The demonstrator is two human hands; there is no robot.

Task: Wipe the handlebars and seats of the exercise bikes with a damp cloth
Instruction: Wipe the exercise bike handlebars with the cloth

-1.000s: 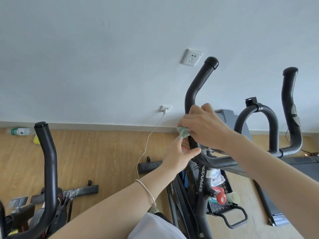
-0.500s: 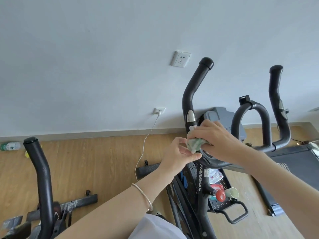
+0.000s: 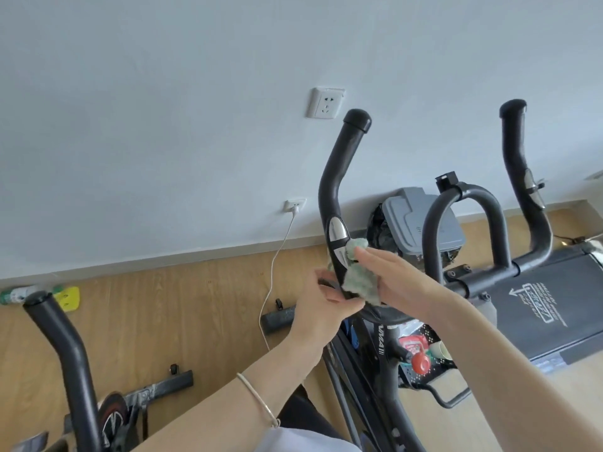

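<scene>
Right hand (image 3: 401,282): fingers flat, pressing green cloth (image 3: 359,282) against left handlebar (image 3: 336,203). Left hand (image 3: 323,308): fingers pinched the cloth's lower edge.

The right hand (image 3: 401,282), fingers flat, presses a green cloth (image 3: 357,278) against the left handlebar (image 3: 336,203) just below its silver sensor (image 3: 337,231). The left hand (image 3: 321,305) grips the bar at the cloth's lower edge. A second bike's bar (image 3: 62,337) stands far left.

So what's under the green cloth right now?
The cloth wraps the left handlebar below its silver sensor. The right hand presses it there. The covered stretch of bar is hidden.
</scene>
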